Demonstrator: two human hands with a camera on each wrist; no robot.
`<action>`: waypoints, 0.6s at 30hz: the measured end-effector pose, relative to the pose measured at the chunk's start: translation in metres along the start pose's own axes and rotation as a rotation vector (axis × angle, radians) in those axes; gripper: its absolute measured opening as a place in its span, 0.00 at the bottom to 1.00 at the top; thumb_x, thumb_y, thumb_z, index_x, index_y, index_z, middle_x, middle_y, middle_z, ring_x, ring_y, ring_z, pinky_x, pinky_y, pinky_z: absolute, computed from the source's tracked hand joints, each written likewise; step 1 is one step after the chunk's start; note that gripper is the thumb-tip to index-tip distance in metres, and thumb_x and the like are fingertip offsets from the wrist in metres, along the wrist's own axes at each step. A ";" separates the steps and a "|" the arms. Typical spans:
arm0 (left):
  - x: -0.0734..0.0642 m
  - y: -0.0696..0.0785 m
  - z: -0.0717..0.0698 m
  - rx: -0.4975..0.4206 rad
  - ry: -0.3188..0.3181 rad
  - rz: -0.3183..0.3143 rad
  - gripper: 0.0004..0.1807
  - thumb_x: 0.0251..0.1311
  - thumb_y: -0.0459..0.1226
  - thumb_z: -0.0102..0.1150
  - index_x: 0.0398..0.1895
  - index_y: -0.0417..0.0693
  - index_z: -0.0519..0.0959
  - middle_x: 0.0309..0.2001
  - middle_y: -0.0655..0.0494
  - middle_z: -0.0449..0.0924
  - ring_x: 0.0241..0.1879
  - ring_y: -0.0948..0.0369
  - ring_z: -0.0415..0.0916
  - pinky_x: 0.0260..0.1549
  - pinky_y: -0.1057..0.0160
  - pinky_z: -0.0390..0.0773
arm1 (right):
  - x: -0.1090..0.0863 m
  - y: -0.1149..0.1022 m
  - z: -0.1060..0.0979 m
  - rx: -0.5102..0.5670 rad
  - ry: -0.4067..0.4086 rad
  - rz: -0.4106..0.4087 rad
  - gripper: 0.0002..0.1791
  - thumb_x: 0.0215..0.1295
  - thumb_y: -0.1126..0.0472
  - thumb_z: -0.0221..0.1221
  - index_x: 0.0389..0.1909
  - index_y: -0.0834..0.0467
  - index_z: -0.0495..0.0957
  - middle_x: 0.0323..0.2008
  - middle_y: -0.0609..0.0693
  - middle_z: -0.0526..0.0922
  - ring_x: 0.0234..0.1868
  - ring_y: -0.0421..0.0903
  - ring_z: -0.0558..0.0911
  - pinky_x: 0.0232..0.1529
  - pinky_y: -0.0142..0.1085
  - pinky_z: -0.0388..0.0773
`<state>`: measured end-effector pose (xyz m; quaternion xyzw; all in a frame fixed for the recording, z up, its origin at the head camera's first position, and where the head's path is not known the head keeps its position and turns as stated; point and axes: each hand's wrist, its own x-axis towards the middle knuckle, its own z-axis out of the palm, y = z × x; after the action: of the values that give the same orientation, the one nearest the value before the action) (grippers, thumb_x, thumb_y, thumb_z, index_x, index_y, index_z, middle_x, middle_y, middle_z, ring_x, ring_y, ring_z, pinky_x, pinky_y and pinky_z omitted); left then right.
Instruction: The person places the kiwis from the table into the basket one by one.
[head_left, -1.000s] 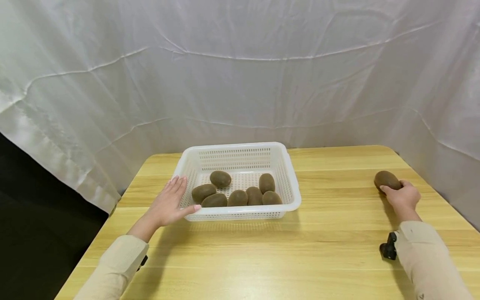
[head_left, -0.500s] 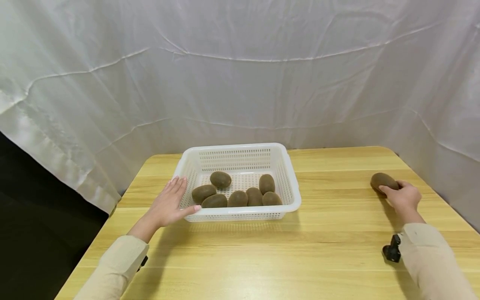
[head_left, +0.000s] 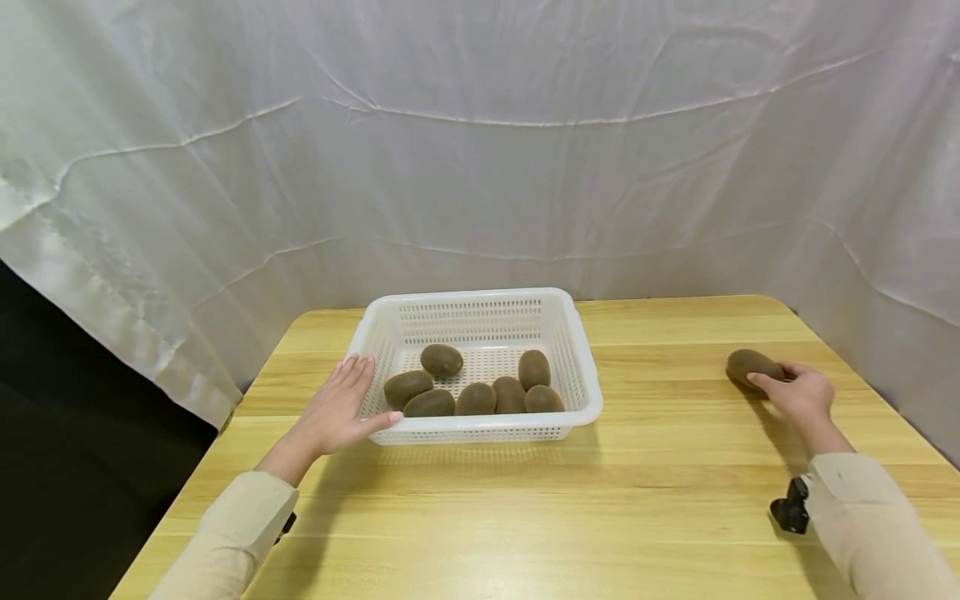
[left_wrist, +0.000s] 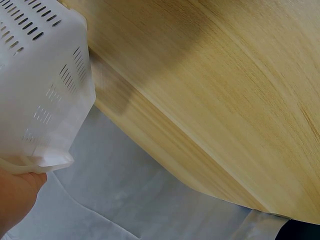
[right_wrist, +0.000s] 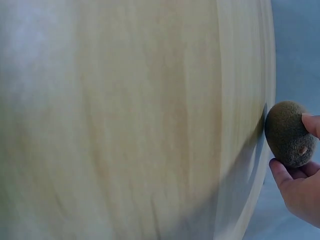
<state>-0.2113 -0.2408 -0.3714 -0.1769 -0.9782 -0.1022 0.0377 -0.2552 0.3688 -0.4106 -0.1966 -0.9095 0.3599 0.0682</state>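
Note:
On the right side of the table, my right hand pinches a brown fuzzy kiwi between thumb and fingers. The right wrist view shows this kiwi close up, the thumb on one side and fingertips beneath. My left hand lies with straight, spread fingers over the left front corner of a white plastic basket, its thumb along the front rim. Several kiwis lie inside, mostly along the front wall, with one kiwi farther back. The left wrist view catches the slotted side of the basket.
The basket stands on a light wooden table, left of its middle. A pale cloth curtain hangs behind and at both sides. Black material shows at the far left. A small black device sits at my right wrist.
My right hand has shifted the held kiwi leftward and slightly toward me over the table. The left hand and the basket keep their places.

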 end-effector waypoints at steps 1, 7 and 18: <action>0.000 0.000 0.000 0.000 0.000 0.000 0.52 0.56 0.62 0.47 0.69 0.28 0.49 0.70 0.34 0.48 0.71 0.40 0.41 0.70 0.44 0.44 | 0.000 0.000 0.001 0.001 0.000 -0.009 0.37 0.64 0.49 0.52 0.61 0.76 0.60 0.61 0.75 0.62 0.62 0.70 0.61 0.61 0.57 0.62; 0.000 0.000 0.000 0.000 0.001 -0.003 0.52 0.56 0.62 0.47 0.69 0.28 0.49 0.70 0.34 0.48 0.71 0.40 0.41 0.70 0.44 0.44 | -0.003 -0.004 0.004 0.014 -0.019 -0.051 0.38 0.63 0.47 0.53 0.60 0.76 0.62 0.60 0.75 0.63 0.60 0.70 0.63 0.58 0.57 0.65; 0.000 0.000 0.000 -0.004 -0.005 -0.009 0.52 0.56 0.63 0.47 0.69 0.29 0.49 0.71 0.35 0.48 0.71 0.40 0.41 0.70 0.44 0.44 | -0.007 -0.011 0.012 0.064 -0.056 -0.073 0.40 0.62 0.46 0.54 0.61 0.75 0.61 0.60 0.75 0.63 0.61 0.69 0.63 0.57 0.56 0.66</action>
<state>-0.2111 -0.2409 -0.3709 -0.1730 -0.9788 -0.1038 0.0344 -0.2559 0.3507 -0.4118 -0.1507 -0.9057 0.3915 0.0620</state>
